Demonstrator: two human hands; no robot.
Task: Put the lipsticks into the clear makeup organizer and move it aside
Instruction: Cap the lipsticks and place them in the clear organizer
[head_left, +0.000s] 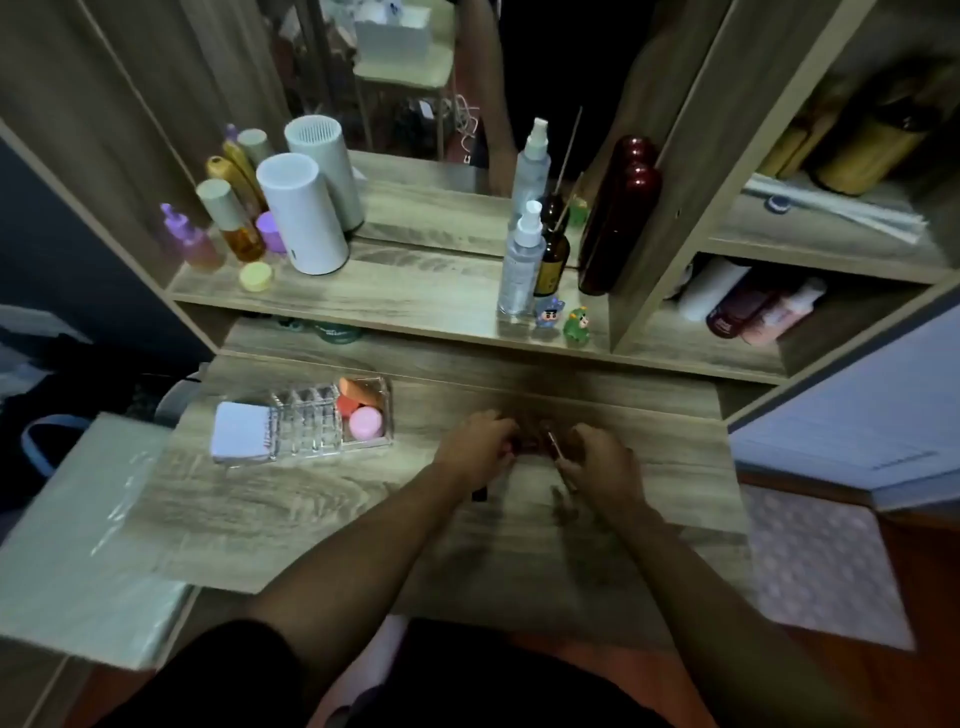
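The clear makeup organizer (306, 423) stands on the left part of the wooden desk (311, 509); its gridded slots hold nothing I can see, and its right compartment has orange and pink sponges. Several lipsticks (535, 447) lie bunched at the desk's middle, mostly hidden and blurred. My left hand (475, 444) curls over their left side, and a dark tube shows under its wrist. My right hand (597, 460) closes around a slim lipstick (555, 448) at their right side. Both hands are well right of the organizer.
A white pad (241, 432) lies against the organizer's left side. The shelf above carries a white cylinder (304, 221), bottles, a spray bottle (519, 265) and small figurines (563, 317). A plastic-covered surface (78, 535) adjoins the desk's left edge.
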